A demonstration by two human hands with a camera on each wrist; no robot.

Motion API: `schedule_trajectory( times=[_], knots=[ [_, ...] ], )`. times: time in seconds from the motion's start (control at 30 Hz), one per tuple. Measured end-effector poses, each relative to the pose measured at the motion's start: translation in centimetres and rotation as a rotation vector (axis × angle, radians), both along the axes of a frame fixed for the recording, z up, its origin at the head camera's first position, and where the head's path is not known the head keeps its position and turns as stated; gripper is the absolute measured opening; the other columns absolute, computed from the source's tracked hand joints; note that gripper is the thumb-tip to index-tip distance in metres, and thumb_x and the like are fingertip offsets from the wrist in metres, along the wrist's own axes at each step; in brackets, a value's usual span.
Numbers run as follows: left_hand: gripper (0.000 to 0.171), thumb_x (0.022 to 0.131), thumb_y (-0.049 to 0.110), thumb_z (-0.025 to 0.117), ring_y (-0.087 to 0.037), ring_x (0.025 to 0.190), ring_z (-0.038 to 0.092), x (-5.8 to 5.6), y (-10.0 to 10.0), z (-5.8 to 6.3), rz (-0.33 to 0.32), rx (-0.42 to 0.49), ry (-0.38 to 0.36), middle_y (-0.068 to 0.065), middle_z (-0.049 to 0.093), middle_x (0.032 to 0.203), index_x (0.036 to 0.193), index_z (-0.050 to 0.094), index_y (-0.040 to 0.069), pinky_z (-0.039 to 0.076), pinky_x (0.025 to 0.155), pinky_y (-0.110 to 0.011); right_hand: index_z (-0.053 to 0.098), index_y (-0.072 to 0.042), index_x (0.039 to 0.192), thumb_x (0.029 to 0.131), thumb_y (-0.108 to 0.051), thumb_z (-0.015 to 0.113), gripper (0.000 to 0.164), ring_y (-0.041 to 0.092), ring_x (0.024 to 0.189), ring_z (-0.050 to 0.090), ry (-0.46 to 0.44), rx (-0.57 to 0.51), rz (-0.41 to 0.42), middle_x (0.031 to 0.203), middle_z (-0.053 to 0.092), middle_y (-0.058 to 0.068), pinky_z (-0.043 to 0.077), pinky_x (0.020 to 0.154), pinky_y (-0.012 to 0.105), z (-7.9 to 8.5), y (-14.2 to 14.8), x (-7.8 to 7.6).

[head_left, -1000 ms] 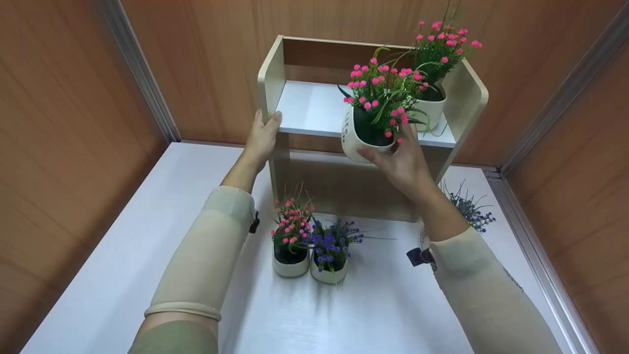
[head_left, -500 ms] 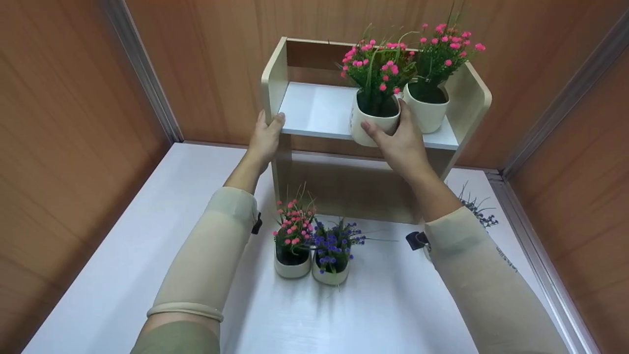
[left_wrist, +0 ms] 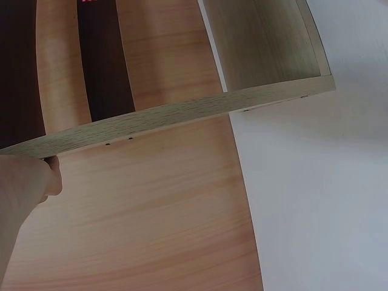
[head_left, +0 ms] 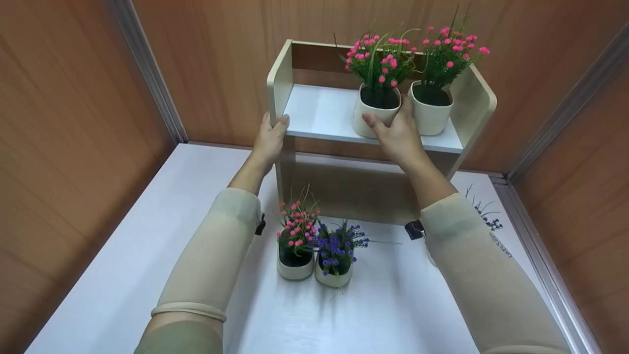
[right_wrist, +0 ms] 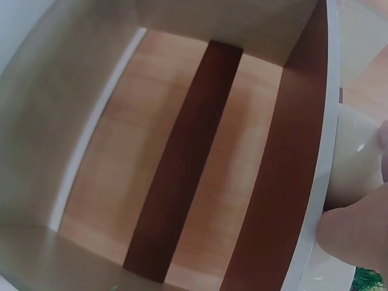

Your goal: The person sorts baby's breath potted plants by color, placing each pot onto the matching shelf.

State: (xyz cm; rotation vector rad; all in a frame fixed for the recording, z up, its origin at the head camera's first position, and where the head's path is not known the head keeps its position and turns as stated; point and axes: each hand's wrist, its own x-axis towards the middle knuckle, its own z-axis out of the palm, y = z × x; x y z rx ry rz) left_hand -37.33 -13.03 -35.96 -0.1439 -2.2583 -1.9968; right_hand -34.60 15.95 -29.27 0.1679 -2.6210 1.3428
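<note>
In the head view, my right hand [head_left: 400, 137] holds a white flowerpot [head_left: 364, 117] with pink flowers, thumb on its front and fingers round its right side. The pot stands upright at the front of the white upper board [head_left: 317, 110] of a small shelf unit. A second white pot [head_left: 431, 115] with pink flowers is on the same board, to the right. My left hand [head_left: 270, 140] grips the shelf's left side panel [head_left: 276, 91] near the upper board. In the right wrist view, the held pot [right_wrist: 354, 154] shows behind the board's edge, with my thumb against it.
Below on the white table [head_left: 314, 324] stand a pot of pink flowers [head_left: 295, 268] and a pot of purple flowers [head_left: 334, 278], side by side. Another plant with bluish flowers [head_left: 491, 221] is mostly hidden by my right sleeve. Wooden walls [head_left: 64, 123] enclose the table.
My right hand has brought the pot from a tilted position in front of the upper board up, back and upright onto it. My left hand keeps its grip on the side panel.
</note>
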Motion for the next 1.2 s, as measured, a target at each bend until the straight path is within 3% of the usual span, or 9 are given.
schedule_trajectory(
  times=[0.43,0.63,0.73,0.93,1.2],
  knots=[
    [0.064,0.106,0.044,0.042,-0.026,0.158,0.018,0.3,0.5,-0.2,0.008,-0.005,-0.003,-0.008,0.026,0.165,0.159,0.02,0.017,0.013,0.13,-0.045,0.009,-0.014,0.161,0.09,-0.061,0.065,0.102,0.021,0.154,0.028,-0.01,0.07,-0.052,0.164,0.029,0.009,0.021,0.129,0.04,0.3,-0.6,-1.0],
    [0.061,0.106,0.045,0.042,-0.027,0.156,0.021,0.4,0.8,-0.3,-0.003,-0.009,0.008,-0.007,0.029,0.163,0.157,0.022,0.018,0.015,0.13,-0.047,-0.006,-0.008,0.161,0.089,-0.066,0.063,0.116,0.023,0.159,0.011,-0.055,0.063,-0.082,0.172,0.004,0.011,0.012,0.131,0.04,0.4,-0.3,-0.8],
    [0.065,0.106,0.045,0.043,-0.027,0.157,0.019,0.3,0.8,-0.2,0.004,-0.006,0.007,-0.008,0.027,0.165,0.159,0.02,0.017,0.014,0.13,-0.046,-0.012,-0.009,0.16,0.088,-0.068,0.062,0.12,0.021,0.16,0.002,-0.078,0.04,-0.092,0.172,-0.005,0.009,0.008,0.131,0.038,0.5,-0.3,-0.5],
    [0.074,0.105,0.048,0.044,-0.026,0.16,0.009,0.3,0.7,0.0,0.004,-0.01,-0.031,-0.008,0.015,0.17,0.162,0.011,0.014,0.01,0.131,-0.044,-0.012,-0.011,0.161,0.092,-0.06,0.061,0.112,0.02,0.159,0.012,-0.066,-0.048,-0.081,0.171,0.008,0.01,0.013,0.13,0.036,0.4,0.1,0.3],
    [0.063,0.106,0.047,0.041,-0.026,0.157,0.019,0.0,0.5,-0.3,-0.02,-0.008,0.025,-0.006,0.027,0.164,0.159,0.021,0.02,0.014,0.13,-0.048,-0.008,-0.014,0.162,0.1,-0.039,0.06,0.095,0.021,0.16,0.01,-0.049,-0.214,0.015,0.172,0.002,0.009,0.018,0.129,0.036,0.0,0.3,2.9]
  ],
)
